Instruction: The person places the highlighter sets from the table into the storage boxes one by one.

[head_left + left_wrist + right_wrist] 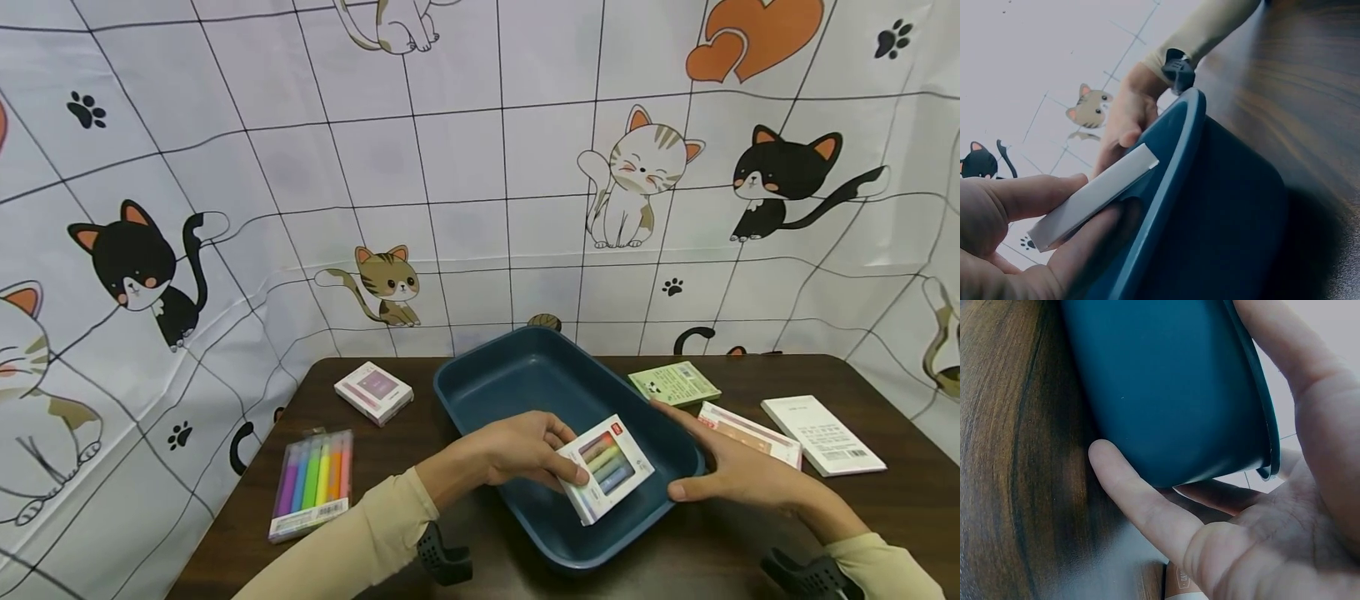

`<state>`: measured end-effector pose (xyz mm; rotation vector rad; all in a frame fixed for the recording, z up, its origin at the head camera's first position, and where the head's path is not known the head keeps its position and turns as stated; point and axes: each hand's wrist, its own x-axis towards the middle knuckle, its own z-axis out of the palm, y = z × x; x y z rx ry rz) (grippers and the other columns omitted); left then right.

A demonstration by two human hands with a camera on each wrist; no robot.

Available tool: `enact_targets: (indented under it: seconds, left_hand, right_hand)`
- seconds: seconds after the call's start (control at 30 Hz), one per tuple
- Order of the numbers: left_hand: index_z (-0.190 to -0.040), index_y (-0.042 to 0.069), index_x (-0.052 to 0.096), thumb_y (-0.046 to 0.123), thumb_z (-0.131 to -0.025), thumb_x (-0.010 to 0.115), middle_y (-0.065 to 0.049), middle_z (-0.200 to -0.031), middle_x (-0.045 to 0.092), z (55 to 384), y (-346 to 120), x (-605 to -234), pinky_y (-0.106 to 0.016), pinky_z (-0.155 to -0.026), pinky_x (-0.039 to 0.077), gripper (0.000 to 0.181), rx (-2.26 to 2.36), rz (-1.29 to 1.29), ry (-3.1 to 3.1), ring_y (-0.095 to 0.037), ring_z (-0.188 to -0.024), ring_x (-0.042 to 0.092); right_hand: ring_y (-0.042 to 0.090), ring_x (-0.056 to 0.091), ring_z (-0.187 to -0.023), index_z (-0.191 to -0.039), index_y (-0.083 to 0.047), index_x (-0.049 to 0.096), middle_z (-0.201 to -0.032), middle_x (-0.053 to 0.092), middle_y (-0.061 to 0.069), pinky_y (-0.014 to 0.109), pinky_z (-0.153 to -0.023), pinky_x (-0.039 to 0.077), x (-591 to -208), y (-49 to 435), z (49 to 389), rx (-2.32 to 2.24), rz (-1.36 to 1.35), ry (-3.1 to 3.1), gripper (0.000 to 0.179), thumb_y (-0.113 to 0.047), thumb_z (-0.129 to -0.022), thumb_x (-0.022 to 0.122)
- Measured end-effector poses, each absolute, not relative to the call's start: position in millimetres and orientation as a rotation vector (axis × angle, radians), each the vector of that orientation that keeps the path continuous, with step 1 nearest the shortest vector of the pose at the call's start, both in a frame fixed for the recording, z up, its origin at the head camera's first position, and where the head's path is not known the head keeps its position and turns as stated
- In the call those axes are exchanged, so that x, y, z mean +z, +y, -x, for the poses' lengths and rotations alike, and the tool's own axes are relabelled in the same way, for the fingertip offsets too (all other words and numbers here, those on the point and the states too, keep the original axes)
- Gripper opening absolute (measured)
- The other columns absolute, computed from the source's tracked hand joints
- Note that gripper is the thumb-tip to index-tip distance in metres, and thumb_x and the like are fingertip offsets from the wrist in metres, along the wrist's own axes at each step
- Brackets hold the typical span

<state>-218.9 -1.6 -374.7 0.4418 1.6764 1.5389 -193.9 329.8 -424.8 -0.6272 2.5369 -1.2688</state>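
My left hand (517, 454) pinches a small white box (607, 468) above a deep blue plastic tray (540, 396). Several coloured sticks appear on the box's front, as a print or through a window; their kind is unclear. In the left wrist view, the box (1094, 197) is edge-on between thumb and fingers, beside the tray's rim (1182, 137). At the tray's right corner, my right hand (738, 467) touches it with fingers spread, thumb at the near side. The right wrist view shows a straight finger (1141, 500) along the tray's outer wall (1166, 394).
On the dark wooden table (232, 533), left of the tray, lie a pack of coloured markers (313, 483) and a white-and-pink box (373, 392). To the right are a green packet (675, 383), a white-and-peach box (753, 433) and a white box (823, 435). A cat-print curtain (465, 167) hangs behind.
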Motion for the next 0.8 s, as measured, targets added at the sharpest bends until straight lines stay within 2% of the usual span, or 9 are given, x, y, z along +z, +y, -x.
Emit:
enact_targets:
  seconds: [0.2,0.43,0.63,0.8]
  left_hand:
    - [-0.122,-0.008,0.061,-0.009,-0.091,0.070,-0.018,-0.103,0.068,217.5,1.8,-376.1,-0.041,-0.082,0.059,0.032,1.489,-0.455,1.701,-0.027,-0.092,0.071]
    - [-0.140,-0.011,0.047,-0.009,-0.092,0.070,-0.019,-0.107,0.063,215.0,8.9,-376.6,-0.041,-0.082,0.059,0.054,1.499,-0.413,1.736,-0.029,-0.094,0.069]
    - [-0.139,-0.009,0.048,-0.009,-0.090,0.072,-0.016,-0.105,0.062,213.5,14.1,-377.7,-0.038,-0.079,0.060,0.054,1.488,-0.428,1.804,-0.025,-0.089,0.069]
    - [-0.137,-0.007,0.050,-0.007,-0.090,0.074,-0.016,-0.106,0.062,212.8,17.8,-376.5,-0.037,-0.080,0.060,0.053,1.491,-0.450,1.843,-0.025,-0.090,0.069]
  right_hand:
    - [0.041,0.038,-0.132,-0.164,-0.021,0.018,-0.159,0.030,0.021,0.059,-0.097,0.040,-424.2,329.0,194.7,-1.261,0.605,2.530,0.097,-0.024,-0.088,0.078]
    - [0.042,0.036,-0.133,-0.165,-0.021,0.017,-0.160,0.029,0.020,0.060,-0.097,0.039,-425.5,329.7,194.6,-1.242,0.604,2.546,0.097,-0.024,-0.089,0.077]
    - [0.042,0.035,-0.134,-0.165,-0.024,0.017,-0.160,0.029,0.019,0.059,-0.098,0.039,-426.9,331.1,196.3,-1.273,0.608,2.513,0.097,-0.022,-0.089,0.077]
    - [0.044,0.034,-0.136,-0.165,-0.024,0.016,-0.160,0.028,0.021,0.065,-0.099,0.036,-427.8,332.6,196.3,-1.293,0.599,2.495,0.098,-0.023,-0.089,0.078]
